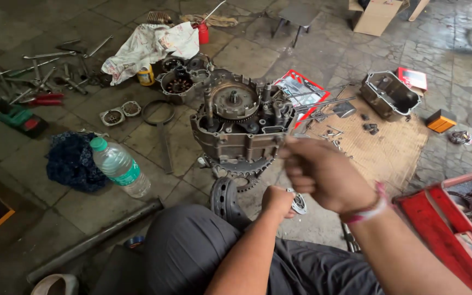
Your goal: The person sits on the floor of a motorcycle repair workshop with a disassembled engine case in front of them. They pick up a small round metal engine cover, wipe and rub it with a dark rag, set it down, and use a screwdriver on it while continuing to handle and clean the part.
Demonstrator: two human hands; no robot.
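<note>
Right hand (323, 175) is raised in a closed fist near the opened engine case (241, 123) on the floor; left hand (277, 201) closes its grip on a small round metal part (299, 203), steadying it.

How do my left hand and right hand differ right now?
The right hand is raised, fisted, near the engine case; the left hand is low, by a small round metal part on the floor. The right wrist wears a red thread band; the left shows none. Both are bare.
</note>
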